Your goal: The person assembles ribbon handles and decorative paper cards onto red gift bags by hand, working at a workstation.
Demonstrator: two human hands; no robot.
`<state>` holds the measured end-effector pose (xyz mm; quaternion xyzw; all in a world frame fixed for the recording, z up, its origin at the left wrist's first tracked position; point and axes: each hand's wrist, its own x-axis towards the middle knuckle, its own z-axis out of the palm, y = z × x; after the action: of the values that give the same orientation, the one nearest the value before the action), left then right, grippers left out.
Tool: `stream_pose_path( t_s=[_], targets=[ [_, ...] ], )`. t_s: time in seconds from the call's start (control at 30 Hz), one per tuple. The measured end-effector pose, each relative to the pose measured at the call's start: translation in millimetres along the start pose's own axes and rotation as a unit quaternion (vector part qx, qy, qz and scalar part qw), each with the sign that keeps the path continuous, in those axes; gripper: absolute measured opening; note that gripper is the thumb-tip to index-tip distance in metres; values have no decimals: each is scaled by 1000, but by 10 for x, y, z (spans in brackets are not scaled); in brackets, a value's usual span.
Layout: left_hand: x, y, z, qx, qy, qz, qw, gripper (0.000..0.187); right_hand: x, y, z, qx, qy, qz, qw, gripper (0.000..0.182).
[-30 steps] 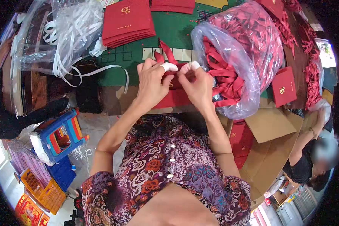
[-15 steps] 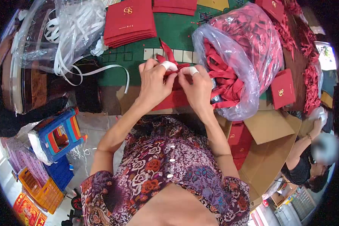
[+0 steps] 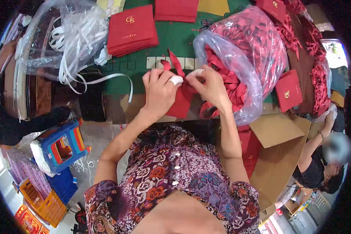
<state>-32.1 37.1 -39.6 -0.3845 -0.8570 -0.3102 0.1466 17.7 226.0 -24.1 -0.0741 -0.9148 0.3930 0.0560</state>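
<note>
Red pouch [image 3: 180, 104] lies upper centre by the table's [image 3: 138, 110] front edge, red ribbon [image 3: 176, 63] upright at its far end; left hand [image 3: 160, 91] curled at ribbon base, right hand [image 3: 212, 86] bent-fingered beside it, can't tell if either grips. Open green cloth [image 3: 116, 85] left of left hand, little room on the right, clear bag's [image 3: 254, 102] rim right by right hand. Vs earlier frame, fingertips slightly further apart, right wrist shifted right, more pouch front showing.
</note>
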Motion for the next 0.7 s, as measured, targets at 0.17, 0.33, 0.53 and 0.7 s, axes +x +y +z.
stream_pose_path(
  t_s=[0.17,0.33,0.53,0.7],
  targets=[
    [25,-22,12,-27,-19,85,996,15,67,184,-63,178,-168,52,968,24],
    [131,-8,-49,-59,-43,101,992,16,130,279,62,287,-181,125,932,18],
    [148,17,-101,-114,-77,48,989,26,216,201,254,229,38,100,968,19],
    [147,10,-216,-104,-73,-29,992,25,77,74,36,-10,82,-26,996,31]
  ],
)
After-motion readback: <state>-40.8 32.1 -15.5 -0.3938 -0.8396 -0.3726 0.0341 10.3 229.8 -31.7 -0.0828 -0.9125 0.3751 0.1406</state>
